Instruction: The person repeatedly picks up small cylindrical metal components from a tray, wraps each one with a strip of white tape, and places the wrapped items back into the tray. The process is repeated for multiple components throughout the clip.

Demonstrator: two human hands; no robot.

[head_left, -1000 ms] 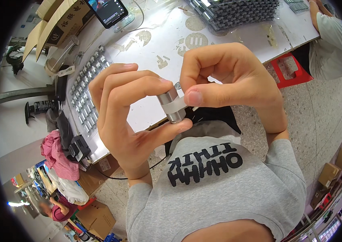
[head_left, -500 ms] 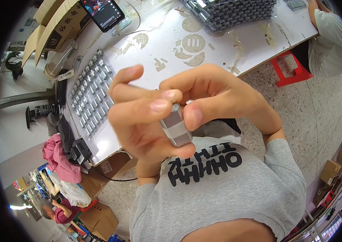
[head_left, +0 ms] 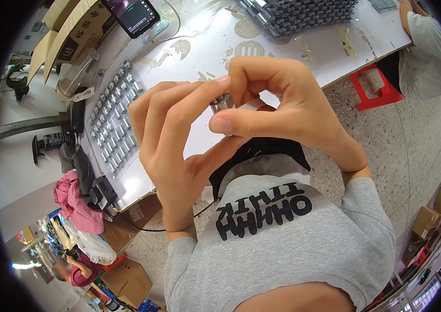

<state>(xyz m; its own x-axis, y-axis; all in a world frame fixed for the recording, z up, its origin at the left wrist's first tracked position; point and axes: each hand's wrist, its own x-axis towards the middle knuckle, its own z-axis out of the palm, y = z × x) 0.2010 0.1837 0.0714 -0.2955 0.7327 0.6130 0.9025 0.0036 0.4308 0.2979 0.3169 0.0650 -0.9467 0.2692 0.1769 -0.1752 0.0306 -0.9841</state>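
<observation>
Both hands meet close under the camera, above the white table's (head_left: 189, 57) near edge. A small silver metal cylinder (head_left: 222, 100) shows between the fingertips, mostly hidden. My left hand (head_left: 171, 135) curls its fingers over it from the left. My right hand (head_left: 282, 112) pinches it from the right with thumb and forefinger. A grey shirt with black lettering fills the lower part of the view.
A tray of several small metal parts (head_left: 114, 127) lies on the table at left. A phone (head_left: 132, 15) and cardboard boxes (head_left: 69, 36) stand behind it, a black tray of parts (head_left: 303, 15) at the back. A red stool (head_left: 373, 91) and another person's sleeve (head_left: 428, 47) are at right.
The hands have turned the metal cylinder and closed more tightly around it, so less of it shows. They have shifted slightly toward the table.
</observation>
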